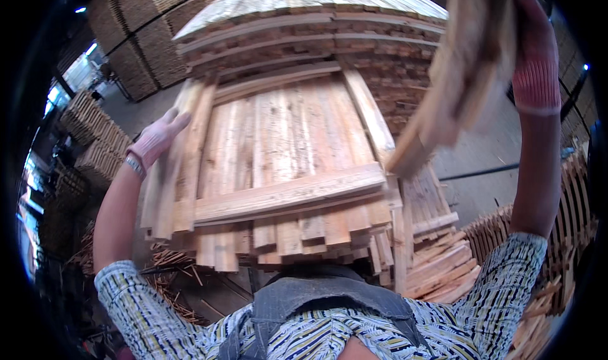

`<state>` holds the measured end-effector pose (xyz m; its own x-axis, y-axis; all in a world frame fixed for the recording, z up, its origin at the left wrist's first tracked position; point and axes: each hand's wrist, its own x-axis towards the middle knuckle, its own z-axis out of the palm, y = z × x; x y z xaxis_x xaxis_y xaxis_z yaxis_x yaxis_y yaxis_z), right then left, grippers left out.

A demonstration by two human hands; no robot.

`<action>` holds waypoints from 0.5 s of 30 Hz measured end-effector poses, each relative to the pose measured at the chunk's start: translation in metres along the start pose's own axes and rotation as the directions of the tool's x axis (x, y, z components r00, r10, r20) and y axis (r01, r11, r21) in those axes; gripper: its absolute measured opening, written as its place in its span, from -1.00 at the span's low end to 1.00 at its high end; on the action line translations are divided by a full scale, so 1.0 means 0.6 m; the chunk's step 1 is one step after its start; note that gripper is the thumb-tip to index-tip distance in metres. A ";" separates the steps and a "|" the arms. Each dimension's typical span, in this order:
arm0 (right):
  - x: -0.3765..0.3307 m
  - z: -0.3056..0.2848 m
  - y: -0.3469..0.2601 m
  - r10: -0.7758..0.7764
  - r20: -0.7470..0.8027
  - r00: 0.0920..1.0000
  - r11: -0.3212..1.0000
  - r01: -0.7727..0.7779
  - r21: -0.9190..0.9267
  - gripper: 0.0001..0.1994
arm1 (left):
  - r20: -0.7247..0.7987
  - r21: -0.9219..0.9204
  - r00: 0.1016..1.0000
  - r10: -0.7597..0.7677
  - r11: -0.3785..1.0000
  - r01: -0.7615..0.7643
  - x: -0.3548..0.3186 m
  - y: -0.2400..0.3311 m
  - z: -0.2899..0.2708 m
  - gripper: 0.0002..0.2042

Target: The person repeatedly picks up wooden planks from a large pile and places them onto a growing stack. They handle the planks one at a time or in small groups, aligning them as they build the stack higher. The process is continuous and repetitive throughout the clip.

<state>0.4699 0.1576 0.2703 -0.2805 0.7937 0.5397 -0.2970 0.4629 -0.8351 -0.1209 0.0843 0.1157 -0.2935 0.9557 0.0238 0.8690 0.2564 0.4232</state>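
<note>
My left hand (159,135), in a pale pink knit glove, lies against the outer side of the wooden slats (183,163) along the left edge of a stack. Its thumb and a finger stand apart, and the other fingers are hard to make out. High on the right, my right hand (534,30) grips a bundle of wooden boards (465,62), raised and tilted, smeared by motion. The bundle's lower end comes near the right corner of the stack. Side-by-side slats (278,138) form the stack's top layer, with a crosspiece (291,192) across the near end.
A tall pile of boards (316,27) stands right behind the stack. More timber stacks (136,49) rise at the back left. Loose wood pieces (443,271) lie low on the right, near a row of upright slats (494,227). Grey floor (475,170) shows between.
</note>
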 end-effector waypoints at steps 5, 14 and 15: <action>0.057 0.235 0.074 -0.176 -0.017 0.984 0.982 0.175 -0.065 -0.29 | -0.154 -0.710 0.810 0.567 0.506 -0.489 0.030 0.120 -0.084 -0.23; -0.033 0.408 0.385 -0.297 0.067 0.953 0.936 0.304 -0.175 -0.05 | -0.519 -0.815 0.693 0.500 -0.046 -0.577 -0.020 0.320 0.031 -0.41; -0.027 0.406 0.383 -0.271 0.087 0.959 0.944 0.282 -0.168 -0.05 | -0.518 -0.816 0.723 0.457 -0.008 -0.578 -0.023 0.328 0.024 -0.48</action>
<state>0.1838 0.1550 0.0954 -0.2675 0.6012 0.7530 -0.2062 0.7276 -0.6542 0.0597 0.1238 0.1853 -0.0210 0.7333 0.6795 -0.1625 -0.6732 0.7214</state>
